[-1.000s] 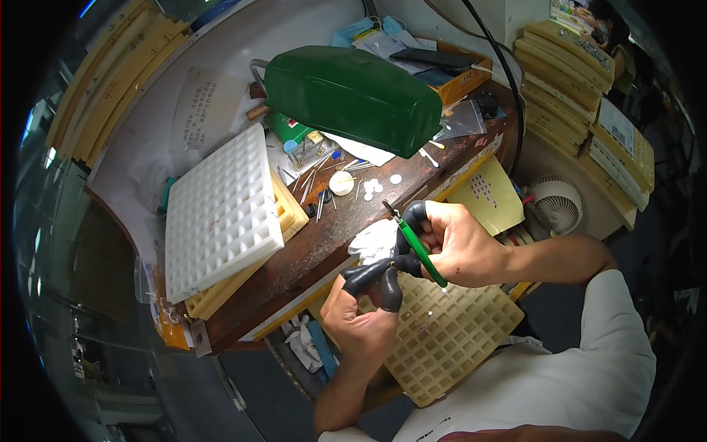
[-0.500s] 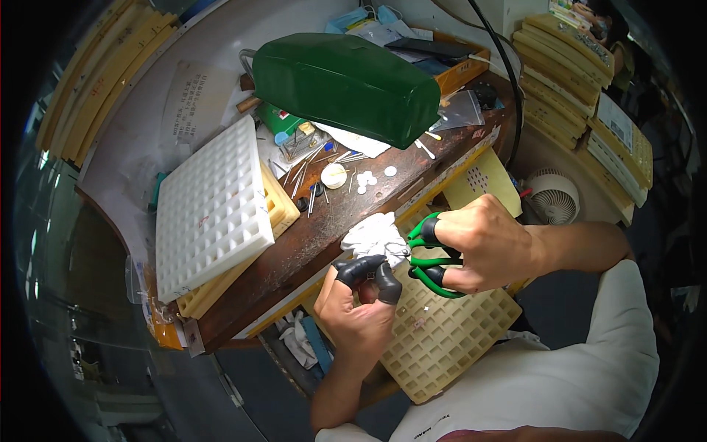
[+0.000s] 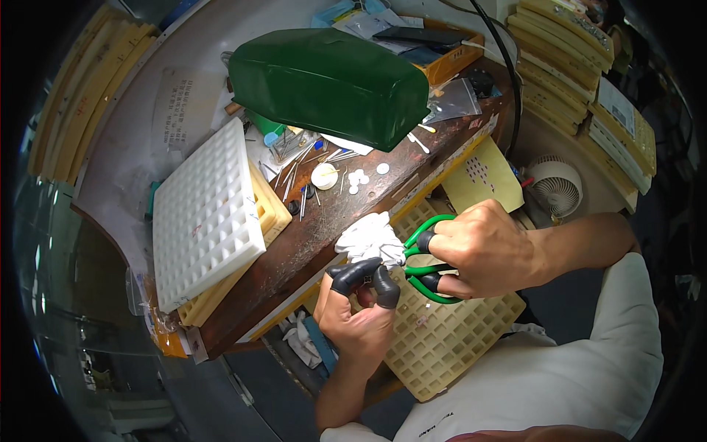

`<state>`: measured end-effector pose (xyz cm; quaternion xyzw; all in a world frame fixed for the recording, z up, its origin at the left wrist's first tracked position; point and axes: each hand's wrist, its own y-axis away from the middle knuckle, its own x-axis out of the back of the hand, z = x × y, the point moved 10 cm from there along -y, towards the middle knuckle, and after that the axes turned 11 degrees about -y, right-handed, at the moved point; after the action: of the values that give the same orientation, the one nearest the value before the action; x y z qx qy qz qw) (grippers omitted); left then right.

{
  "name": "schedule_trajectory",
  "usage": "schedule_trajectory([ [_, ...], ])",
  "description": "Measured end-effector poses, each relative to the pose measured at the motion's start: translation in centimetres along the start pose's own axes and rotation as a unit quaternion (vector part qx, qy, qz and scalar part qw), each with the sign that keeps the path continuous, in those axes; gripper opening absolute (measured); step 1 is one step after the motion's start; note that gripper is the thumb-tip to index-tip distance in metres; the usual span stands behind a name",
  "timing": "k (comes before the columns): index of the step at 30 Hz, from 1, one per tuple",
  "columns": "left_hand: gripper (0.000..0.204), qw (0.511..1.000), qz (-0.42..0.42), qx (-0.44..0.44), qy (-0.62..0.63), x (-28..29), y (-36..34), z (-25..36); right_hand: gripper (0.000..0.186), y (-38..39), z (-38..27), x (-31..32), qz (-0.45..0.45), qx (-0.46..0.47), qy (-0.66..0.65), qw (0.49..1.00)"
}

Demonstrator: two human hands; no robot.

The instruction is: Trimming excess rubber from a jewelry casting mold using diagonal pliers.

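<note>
My left hand (image 3: 355, 317), with black finger cots on thumb and forefinger, is closed in a pinch. A tiny light piece seems to show at its fingertips, too small to name. Black cots also cover fingers of my right hand (image 3: 479, 247), which grips green-handled scissors (image 3: 434, 298) with the fingers in the loops. The scissors' tips point toward my left fingertips and are mostly hidden. Just beyond both hands, a bunched white cloth (image 3: 370, 236) sits at the bench edge. Below them lies a cream tray (image 3: 456, 342) of square pockets, with a few small pieces on it.
A large green lamp hood (image 3: 324, 81) hangs over the wooden bench (image 3: 294, 250). A white pocketed tray (image 3: 206, 221) leans at the left on yellowish trays. Thin tools, a round white pot (image 3: 324, 175) and white discs lie behind the cloth. A fan (image 3: 556, 188) stands at right.
The whole view has shifted slightly, with the lamp and bench things sliding left in the picture. My hands keep their pinch and grip beside the cloth.
</note>
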<state>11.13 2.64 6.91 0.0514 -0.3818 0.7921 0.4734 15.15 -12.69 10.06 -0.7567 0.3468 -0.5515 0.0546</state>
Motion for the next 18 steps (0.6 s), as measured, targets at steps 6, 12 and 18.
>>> schedule_trajectory([
  [6,0.015,1.000,-0.006,0.008,0.008,-0.03,-0.03,-0.29,0.035,0.01,0.15,-0.11,-0.003,-0.002,-0.014,1.000],
  [12,0.014,0.999,0.022,0.012,0.027,0.13,-0.16,-0.61,0.035,0.04,0.18,-0.09,0.008,0.002,-0.016,1.000],
  [18,0.014,0.999,0.030,0.012,0.025,0.10,-0.12,-0.53,0.033,0.14,-0.27,0.00,0.022,0.015,0.009,1.000],
])
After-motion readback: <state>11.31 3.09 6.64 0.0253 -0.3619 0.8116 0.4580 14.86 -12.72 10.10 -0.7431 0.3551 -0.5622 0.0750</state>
